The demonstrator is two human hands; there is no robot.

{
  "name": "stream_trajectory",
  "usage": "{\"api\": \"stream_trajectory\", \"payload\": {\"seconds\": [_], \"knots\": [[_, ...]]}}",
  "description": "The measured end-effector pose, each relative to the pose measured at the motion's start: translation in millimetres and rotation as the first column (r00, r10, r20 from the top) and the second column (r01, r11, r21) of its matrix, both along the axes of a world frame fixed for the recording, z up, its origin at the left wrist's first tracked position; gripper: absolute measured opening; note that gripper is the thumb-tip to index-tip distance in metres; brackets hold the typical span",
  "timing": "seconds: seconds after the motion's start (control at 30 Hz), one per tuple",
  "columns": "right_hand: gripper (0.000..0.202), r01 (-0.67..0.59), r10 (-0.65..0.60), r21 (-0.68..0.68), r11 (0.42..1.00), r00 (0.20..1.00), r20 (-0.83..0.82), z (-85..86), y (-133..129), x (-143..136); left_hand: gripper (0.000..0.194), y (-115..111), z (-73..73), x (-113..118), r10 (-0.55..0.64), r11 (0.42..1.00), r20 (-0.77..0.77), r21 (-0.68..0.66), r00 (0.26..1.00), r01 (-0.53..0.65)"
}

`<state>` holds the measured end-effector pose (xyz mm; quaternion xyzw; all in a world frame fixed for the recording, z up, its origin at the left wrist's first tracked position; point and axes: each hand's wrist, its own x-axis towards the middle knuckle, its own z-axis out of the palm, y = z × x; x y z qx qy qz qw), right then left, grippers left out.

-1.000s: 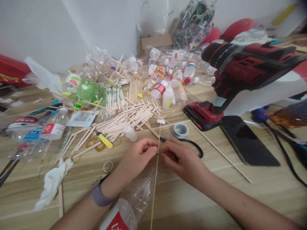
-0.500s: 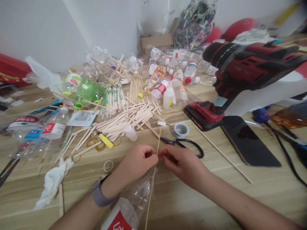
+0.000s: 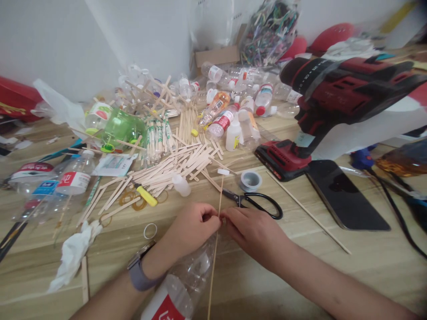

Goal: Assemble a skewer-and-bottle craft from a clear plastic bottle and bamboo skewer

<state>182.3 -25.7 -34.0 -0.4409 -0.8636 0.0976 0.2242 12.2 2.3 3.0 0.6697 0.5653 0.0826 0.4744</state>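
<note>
The left hand (image 3: 197, 225) and right hand (image 3: 255, 231), fingers curled, are meeting at a thin, pale wooden stick (image 3: 214, 266) near centre; whether they're gripping is unclear. A clear, red-labelled plastic bottle (image 3: 191, 278) is lying left of it.

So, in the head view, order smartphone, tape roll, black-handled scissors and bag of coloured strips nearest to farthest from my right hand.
1. Black-handled scissors: just beyond your right hand.
2. Tape roll: behind the scissors.
3. Smartphone: off to the right.
4. Bag of coloured strips: at the back.
</note>
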Motion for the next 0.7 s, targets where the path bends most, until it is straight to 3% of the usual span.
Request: {"api": "stream_trajectory", "payload": {"seconds": [0.43, 0.7], "knots": [[0.024, -0.079, 0.073, -0.038, 0.996, 0.986, -0.147, 2.6, 2.6, 0.7, 0.014, -3.8, 5.2, 1.2, -0.067, 0.997, -0.095, 0.037, 0.993, 0.071], [0.022, -0.103, 0.094, -0.041, 0.994, 0.979, -0.179, 7.3, 5.0, 1.0, 0.013, -5.4, 10.8, -1.0, -0.077, 0.996, -0.061, 0.037, 0.995, 0.079]]}}
